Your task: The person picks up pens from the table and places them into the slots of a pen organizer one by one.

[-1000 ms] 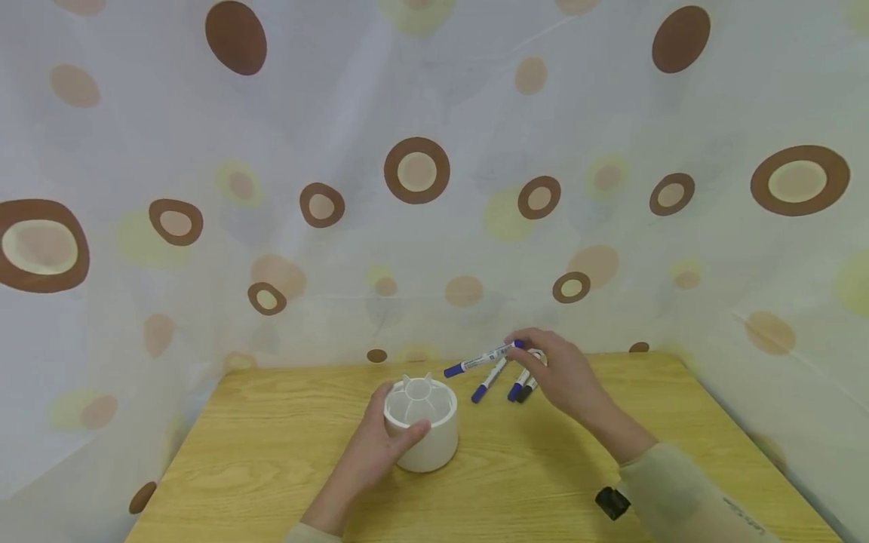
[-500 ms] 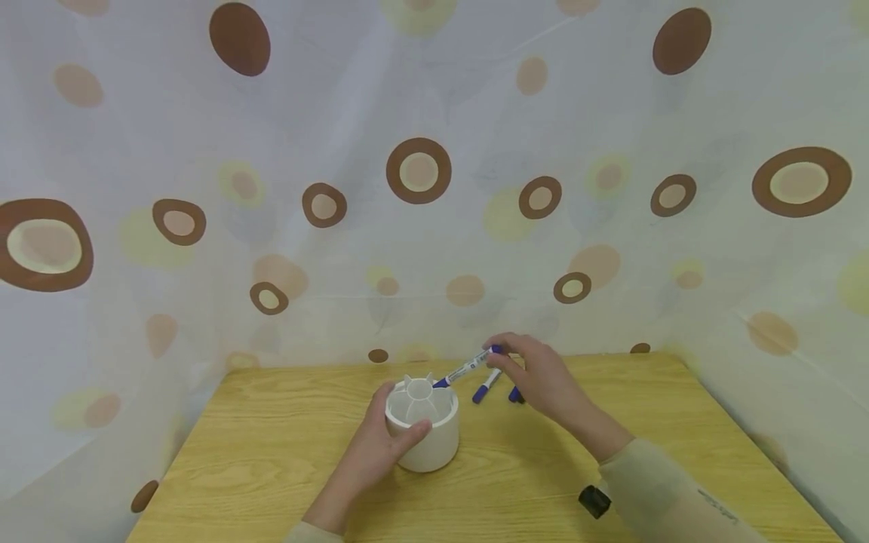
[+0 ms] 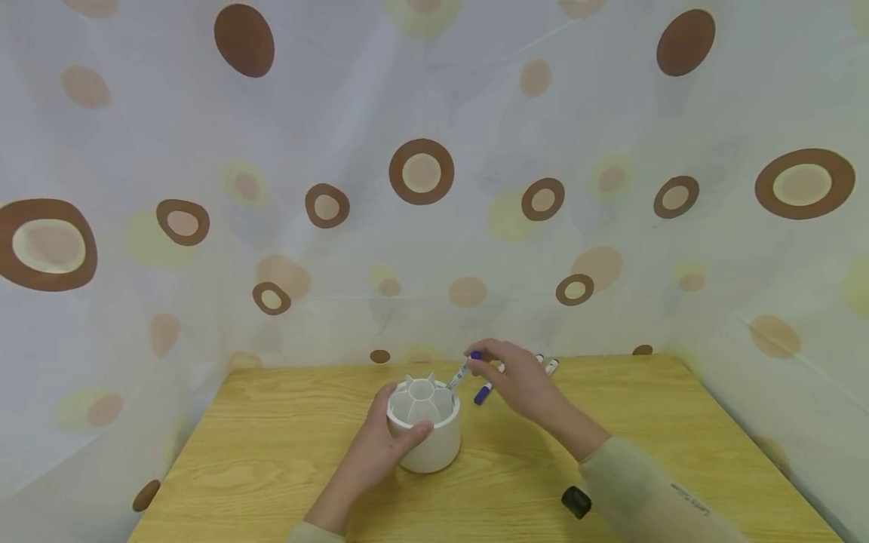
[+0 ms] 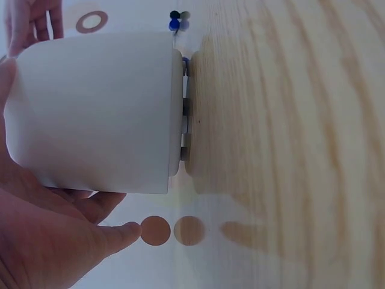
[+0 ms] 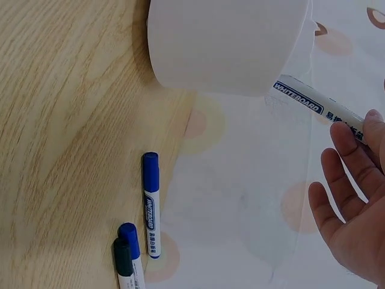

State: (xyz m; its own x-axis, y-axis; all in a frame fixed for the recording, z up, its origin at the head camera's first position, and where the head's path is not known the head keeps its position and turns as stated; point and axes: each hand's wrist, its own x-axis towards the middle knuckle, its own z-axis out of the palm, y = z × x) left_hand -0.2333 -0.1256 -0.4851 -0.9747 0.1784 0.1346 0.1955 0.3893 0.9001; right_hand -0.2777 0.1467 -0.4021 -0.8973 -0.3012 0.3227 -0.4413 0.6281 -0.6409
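A white round pen holder (image 3: 428,441) with inner dividers stands on the wooden table (image 3: 271,452). My left hand (image 3: 383,437) grips its near left side; the left wrist view shows the holder's wall (image 4: 96,108) against my palm. My right hand (image 3: 483,366) pinches a blue whiteboard marker (image 3: 462,372) by its upper end. The marker is tilted, with its lower end at the holder's far right rim. The right wrist view shows the marker's barrel (image 5: 310,107) running behind the holder (image 5: 228,42).
Loose markers lie on the table behind my right hand: a blue one (image 5: 150,205), another blue one (image 5: 129,241) and a black one (image 5: 123,259). A spotted curtain (image 3: 421,173) closes the table's back and sides. A dark device (image 3: 575,501) is on my right wrist.
My right hand has carried the blue marker left from above the loose markers to the holder and tipped it down towards the rim. The left hand and holder stayed put.
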